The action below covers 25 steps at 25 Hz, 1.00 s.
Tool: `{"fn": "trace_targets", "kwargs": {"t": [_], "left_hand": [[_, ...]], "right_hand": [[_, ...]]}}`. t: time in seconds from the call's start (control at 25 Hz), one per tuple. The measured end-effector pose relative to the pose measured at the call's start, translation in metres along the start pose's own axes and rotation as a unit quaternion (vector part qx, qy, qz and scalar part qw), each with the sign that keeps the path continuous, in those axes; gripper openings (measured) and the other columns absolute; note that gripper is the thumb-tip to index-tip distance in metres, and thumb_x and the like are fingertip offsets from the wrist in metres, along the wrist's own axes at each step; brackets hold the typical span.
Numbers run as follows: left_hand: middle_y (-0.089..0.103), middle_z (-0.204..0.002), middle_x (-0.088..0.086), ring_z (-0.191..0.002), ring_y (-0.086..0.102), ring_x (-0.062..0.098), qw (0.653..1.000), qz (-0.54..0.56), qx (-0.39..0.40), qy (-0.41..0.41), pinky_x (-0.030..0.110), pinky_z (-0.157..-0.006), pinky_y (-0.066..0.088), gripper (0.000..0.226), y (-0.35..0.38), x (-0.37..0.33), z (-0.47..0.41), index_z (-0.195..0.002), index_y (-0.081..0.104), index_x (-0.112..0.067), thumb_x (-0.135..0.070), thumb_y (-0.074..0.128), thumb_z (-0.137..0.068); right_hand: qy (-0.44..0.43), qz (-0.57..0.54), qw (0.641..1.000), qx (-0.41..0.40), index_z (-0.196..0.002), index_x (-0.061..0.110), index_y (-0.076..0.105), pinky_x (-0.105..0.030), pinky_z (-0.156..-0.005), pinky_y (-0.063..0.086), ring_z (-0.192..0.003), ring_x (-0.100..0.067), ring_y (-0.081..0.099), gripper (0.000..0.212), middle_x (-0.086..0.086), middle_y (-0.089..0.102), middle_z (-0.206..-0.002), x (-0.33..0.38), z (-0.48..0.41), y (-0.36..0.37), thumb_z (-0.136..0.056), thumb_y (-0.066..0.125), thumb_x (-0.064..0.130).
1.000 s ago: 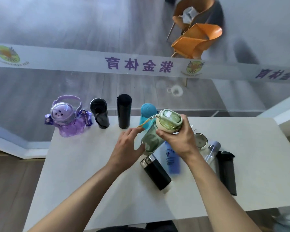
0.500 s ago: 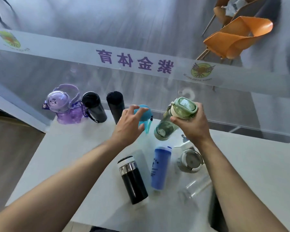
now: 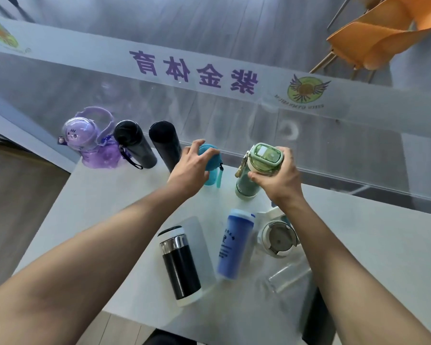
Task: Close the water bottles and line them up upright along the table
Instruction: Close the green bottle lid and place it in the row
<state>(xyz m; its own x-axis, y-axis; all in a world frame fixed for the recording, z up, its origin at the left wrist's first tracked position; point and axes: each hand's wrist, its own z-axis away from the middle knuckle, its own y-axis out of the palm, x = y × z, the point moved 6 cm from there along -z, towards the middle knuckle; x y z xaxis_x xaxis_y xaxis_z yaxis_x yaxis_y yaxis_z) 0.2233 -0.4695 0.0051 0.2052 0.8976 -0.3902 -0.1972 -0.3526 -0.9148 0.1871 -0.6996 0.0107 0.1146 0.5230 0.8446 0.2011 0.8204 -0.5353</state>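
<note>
The right hand is wrapped around the green bottle, gripping just under its lid. The bottle stands upright at the far edge of the table, at the right end of a row. The left hand has its fingers spread over the top of the teal bottle beside it. Five bottles stand in the row: purple, two black, teal, green. Four lie flat nearer the person: one black and silver, one blue, one clear, one dark at the right edge. A loose lid lies by them. The table's right side is bare.
</note>
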Motion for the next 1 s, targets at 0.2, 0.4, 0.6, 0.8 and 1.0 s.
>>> {"fn": "trace_targets", "kwargs": {"t": [0.2,0.4,0.6,0.8,1.0], "left_hand": [[0.041,-0.144,0.009,-0.126,0.037,0.038,1.0,0.008,-0.004,-0.007,0.043,-0.109,0.035,0.055,0.001,0.0,-0.009,-0.133,0.05,-0.029,-0.008,0.065,-0.084],[0.042,-0.139,0.007,-0.124,0.037,0.037,1.0,0.025,-0.017,-0.01,0.045,-0.104,0.042,0.051,0.001,0.003,-0.013,-0.128,0.05,-0.027,-0.01,0.067,-0.083],[0.039,-0.143,0.007,-0.127,0.035,0.037,1.0,0.021,-0.006,-0.01,0.047,-0.106,0.042,0.053,0.002,0.003,-0.013,-0.131,0.048,-0.027,-0.011,0.067,-0.085],[0.032,-0.153,0.013,-0.129,0.038,0.038,0.996,0.001,-0.093,-0.012,0.046,-0.111,0.035,0.059,-0.015,0.017,0.028,-0.141,0.043,-0.029,-0.025,0.064,-0.086],[0.032,-0.152,0.013,-0.133,0.034,0.039,0.944,-0.046,0.003,-0.325,0.053,-0.1,0.04,0.075,0.033,0.126,0.184,-0.147,0.031,-0.031,-0.048,0.064,-0.082]], "right_hand": [[-0.009,0.003,1.0,0.001,-0.118,0.025,0.048,0.003,-0.07,0.037,-0.089,-0.01,0.058,0.071,0.015,0.059,-0.099,0.003,-0.003,0.007,-0.063,0.093,0.024],[-0.012,0.013,1.0,-0.001,-0.114,0.03,0.044,0.003,-0.069,0.036,-0.084,0.006,0.057,0.07,0.013,0.059,-0.099,0.007,-0.004,0.007,-0.063,0.092,0.027],[-0.017,0.022,1.0,0.004,-0.12,0.023,0.048,0.001,-0.073,0.038,-0.092,-0.012,0.059,0.071,0.006,0.062,-0.106,0.004,-0.002,0.01,-0.064,0.092,0.027],[-0.022,0.014,1.0,0.002,-0.124,0.022,0.045,-0.009,-0.08,0.042,-0.098,-0.016,0.061,0.074,0.004,0.061,-0.111,0.0,-0.002,0.014,-0.067,0.091,0.029],[-0.048,0.009,0.998,-0.027,-0.124,0.018,0.046,-0.021,-0.086,0.046,-0.099,-0.017,0.06,0.071,0.004,0.06,-0.111,0.005,0.004,0.019,-0.069,0.09,0.03]]}}
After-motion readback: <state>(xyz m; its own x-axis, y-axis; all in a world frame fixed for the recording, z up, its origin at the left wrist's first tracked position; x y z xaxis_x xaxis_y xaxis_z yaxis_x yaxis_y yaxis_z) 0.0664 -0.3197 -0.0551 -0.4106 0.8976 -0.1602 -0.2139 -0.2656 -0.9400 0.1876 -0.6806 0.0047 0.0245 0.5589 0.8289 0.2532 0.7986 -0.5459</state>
